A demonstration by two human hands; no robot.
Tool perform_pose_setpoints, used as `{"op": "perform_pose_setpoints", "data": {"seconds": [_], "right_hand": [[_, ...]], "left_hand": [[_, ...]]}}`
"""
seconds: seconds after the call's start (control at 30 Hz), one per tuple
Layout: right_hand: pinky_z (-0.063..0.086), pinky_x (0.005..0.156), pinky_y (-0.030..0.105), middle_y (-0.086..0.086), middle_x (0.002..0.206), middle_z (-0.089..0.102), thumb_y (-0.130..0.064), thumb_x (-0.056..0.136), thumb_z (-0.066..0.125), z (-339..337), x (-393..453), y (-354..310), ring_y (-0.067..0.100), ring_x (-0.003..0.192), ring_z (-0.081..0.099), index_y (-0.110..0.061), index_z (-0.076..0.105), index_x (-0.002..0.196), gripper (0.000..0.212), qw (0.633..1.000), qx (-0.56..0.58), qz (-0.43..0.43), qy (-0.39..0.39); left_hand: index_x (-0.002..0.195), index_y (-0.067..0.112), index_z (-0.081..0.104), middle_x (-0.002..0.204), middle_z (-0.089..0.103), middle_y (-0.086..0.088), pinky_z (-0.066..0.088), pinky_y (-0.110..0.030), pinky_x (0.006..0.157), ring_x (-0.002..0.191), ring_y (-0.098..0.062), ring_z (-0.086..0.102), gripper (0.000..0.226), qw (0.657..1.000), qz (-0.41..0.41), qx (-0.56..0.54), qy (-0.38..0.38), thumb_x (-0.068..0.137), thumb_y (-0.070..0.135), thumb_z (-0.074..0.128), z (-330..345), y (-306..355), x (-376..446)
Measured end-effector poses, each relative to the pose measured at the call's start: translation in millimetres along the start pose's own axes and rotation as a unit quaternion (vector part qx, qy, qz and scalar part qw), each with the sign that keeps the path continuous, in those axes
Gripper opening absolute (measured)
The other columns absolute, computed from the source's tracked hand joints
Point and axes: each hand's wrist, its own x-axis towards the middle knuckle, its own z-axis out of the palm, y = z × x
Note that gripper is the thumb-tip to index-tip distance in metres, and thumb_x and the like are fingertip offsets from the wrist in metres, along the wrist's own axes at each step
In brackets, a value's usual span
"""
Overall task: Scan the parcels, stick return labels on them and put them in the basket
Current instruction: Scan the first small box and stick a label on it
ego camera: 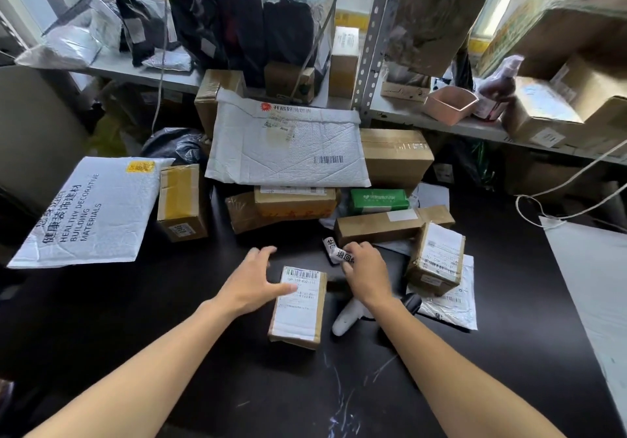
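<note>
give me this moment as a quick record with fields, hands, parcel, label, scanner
left hand: open, thumb on the small cardboard parcel
right hand: pinches the return label strip
parcel: lies flat on the black table, shipping label up
return label: not yet stuck on
scanner: white, lies on the table under the right wrist
basket: not visible

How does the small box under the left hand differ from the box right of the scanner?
The small box lies flat on the black table, label up; the right-hand box sits tilted on a white mailer. The left hand touches the small box with its thumb on the label; no hand touches the right-hand box. Both are brown cardboard with white barcoded labels.
</note>
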Motion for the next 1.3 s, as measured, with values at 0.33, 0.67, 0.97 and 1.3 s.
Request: {"op": "perform_pose_setpoints", "data": {"seconds": [0.33,0.67,0.97,1.3], "right_hand": [[0.055,0.077,0.025,-0.005,0.09,0.074,-0.029,0.089,0.074,-49.7,-38.3,-45.2,0.006,0.086,0.068,-0.021,0.072,0.098,0.013,0.923,0.383,-0.001,-0.032],[0.059,0.074,0.037,0.013,0.1,0.071,0.001,0.097,0.054,-54.1,-64.9,-54.2,0.026,0.087,0.071,-0.011,0.053,0.123,0.028,0.794,0.599,0.063,-0.083],[0.061,0.071,0.04,0.009,0.1,0.064,-0.027,0.091,0.07,-59.0,-73.8,-68.3,0.016,0.086,0.067,-0.02,0.06,0.116,0.028,0.869,0.487,0.02,-0.087],[0.047,0.073,0.026,0.002,0.087,0.067,0.009,0.078,0.057,-62.5,-82.4,-65.9,0.013,0.081,0.06,-0.019,0.065,0.09,0.032,0.894,0.447,-0.03,-0.007]], "left_hand": [[0.106,0.01,0.071,0.093,0.075,-0.008,0.053,-0.03,0.081,0.083,-0.013,0.069,0.022,0.95,0.114,-0.291,0.008,0.085,0.014,0.077,3.0,74.9,3.0],[0.107,0.009,0.073,0.095,0.075,-0.011,0.059,-0.035,0.079,0.086,-0.02,0.07,0.02,0.92,0.077,-0.383,-0.024,0.093,-0.001,0.064,-2.8,70.0,-25.3],[0.088,0.012,0.074,0.083,0.074,-0.009,0.053,-0.032,0.066,0.072,-0.014,0.065,0.006,0.961,0.085,-0.254,0.068,0.083,0.009,0.076,-6.7,80.1,-35.5],[0.088,0.009,0.067,0.075,0.061,0.001,0.041,-0.013,0.063,0.07,-0.009,0.052,0.011,0.959,0.05,-0.253,0.116,0.095,0.003,0.061,-16.2,75.4,-43.7]]}}
